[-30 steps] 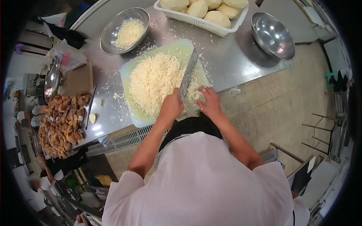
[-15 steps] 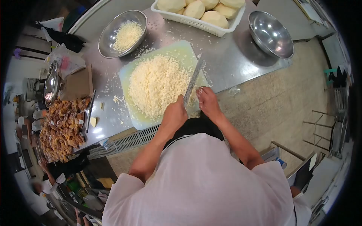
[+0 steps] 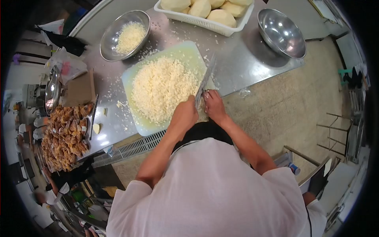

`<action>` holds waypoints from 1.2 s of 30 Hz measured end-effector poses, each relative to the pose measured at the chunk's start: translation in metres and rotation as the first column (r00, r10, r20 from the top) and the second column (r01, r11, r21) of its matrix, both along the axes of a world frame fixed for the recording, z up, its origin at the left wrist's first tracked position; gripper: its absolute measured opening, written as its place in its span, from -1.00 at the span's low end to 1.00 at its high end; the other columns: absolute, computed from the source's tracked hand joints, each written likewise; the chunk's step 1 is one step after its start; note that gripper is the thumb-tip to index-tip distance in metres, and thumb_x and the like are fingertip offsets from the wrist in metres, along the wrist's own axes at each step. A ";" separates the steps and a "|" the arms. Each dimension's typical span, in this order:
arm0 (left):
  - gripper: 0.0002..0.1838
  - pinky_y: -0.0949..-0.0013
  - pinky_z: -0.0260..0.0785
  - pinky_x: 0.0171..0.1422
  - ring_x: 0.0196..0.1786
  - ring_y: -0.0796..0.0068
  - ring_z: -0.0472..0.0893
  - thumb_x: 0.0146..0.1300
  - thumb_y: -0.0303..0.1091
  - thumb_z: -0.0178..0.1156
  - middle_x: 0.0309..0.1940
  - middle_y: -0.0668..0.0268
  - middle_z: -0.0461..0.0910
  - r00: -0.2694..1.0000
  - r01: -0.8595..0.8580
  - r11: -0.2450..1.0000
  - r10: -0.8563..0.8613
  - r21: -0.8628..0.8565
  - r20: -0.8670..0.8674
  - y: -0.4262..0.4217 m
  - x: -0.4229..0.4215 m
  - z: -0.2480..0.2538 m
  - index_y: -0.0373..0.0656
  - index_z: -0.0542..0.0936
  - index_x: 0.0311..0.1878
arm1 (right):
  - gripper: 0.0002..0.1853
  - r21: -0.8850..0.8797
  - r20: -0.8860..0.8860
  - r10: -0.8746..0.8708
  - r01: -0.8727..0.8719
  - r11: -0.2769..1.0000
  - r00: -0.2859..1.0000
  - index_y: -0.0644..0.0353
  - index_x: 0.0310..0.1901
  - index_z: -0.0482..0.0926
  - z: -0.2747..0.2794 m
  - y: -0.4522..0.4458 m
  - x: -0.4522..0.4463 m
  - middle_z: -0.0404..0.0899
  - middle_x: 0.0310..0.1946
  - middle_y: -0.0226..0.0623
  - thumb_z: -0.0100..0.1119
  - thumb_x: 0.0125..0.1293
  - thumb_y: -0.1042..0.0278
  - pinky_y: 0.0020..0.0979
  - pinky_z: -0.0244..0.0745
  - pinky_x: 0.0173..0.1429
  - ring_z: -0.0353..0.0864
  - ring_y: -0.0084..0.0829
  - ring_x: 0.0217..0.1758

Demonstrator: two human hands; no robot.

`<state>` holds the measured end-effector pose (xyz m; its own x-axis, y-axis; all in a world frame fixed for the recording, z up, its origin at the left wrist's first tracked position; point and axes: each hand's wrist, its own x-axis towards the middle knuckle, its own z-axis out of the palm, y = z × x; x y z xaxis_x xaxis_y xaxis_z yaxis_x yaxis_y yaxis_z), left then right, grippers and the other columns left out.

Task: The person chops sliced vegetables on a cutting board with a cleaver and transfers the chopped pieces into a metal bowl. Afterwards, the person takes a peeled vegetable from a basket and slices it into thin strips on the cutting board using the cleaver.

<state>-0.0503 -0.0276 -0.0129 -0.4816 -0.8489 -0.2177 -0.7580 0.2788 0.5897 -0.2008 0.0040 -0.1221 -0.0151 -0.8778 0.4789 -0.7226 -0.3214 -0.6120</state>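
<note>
My left hand (image 3: 184,115) is wrapped around the handle of a knife (image 3: 205,79), whose long blade points up and away over the right edge of a pale green cutting board (image 3: 147,128). My right hand (image 3: 214,106) has its fingers curled in close against the blade's right side, near the handle; whether they pinch anything is hidden. Bits of pale food cling to the blade. A broad heap of finely chopped, cream-coloured food (image 3: 160,89) covers most of the board, left of both hands.
Beyond the board stand a metal bowl (image 3: 106,49) with pale shreds, a white basket (image 3: 197,22) of peeled pale roots and another metal bowl (image 3: 282,33). Brown plastic-wrapped pieces (image 3: 65,134) are piled at left beside a dark rod (image 3: 94,117). Crumbs dot the metal table (image 3: 252,73).
My right hand has shifted slightly left, its fingers now nearer the blade. The knife has moved a little to the right relative to the board. The heap looks the same.
</note>
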 end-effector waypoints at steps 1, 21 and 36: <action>-0.79 -0.10 0.36 -0.28 -0.37 -0.26 0.55 0.13 -0.55 0.06 -0.54 -0.25 0.50 1.000 0.002 1.000 -0.002 -0.008 0.002 0.001 0.000 0.000 -0.43 0.37 -0.17 | -0.71 -0.012 -0.006 -0.007 0.007 1.000 1.000 0.36 -0.19 0.48 0.000 -0.002 0.000 0.43 -0.22 -0.05 0.08 -0.04 0.68 -0.14 0.44 -0.03 0.44 0.00 -0.12; -0.85 -0.13 0.39 -0.29 -0.40 -0.25 0.57 0.07 -0.61 0.05 -0.57 -0.23 0.52 0.999 -0.031 0.999 0.032 -0.025 0.041 0.008 0.015 -0.002 -0.41 0.40 -0.26 | -0.76 0.099 0.050 -0.112 0.107 0.989 0.992 0.30 -0.18 0.54 0.027 0.014 -0.004 0.53 -0.24 -0.08 0.20 0.06 0.54 -0.12 0.43 -0.06 0.49 0.00 -0.13; -0.82 -0.12 0.39 -0.26 -0.37 -0.23 0.58 0.09 -0.58 0.05 -0.55 -0.23 0.53 0.999 0.004 1.000 -0.003 -0.030 0.040 0.004 0.015 0.008 -0.42 0.41 -0.21 | -0.84 0.199 0.142 -0.054 0.025 0.980 0.988 0.30 -0.30 0.57 0.025 0.005 -0.006 0.49 -0.41 -0.06 0.13 0.04 0.66 -0.10 0.45 -0.21 0.52 0.04 -0.28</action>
<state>-0.0351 -0.0233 -0.0044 -0.4757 -0.8538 -0.2116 -0.7800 0.2983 0.5500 -0.2067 0.0086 -0.0975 -0.1087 -0.9516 0.2873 -0.6307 -0.1574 -0.7599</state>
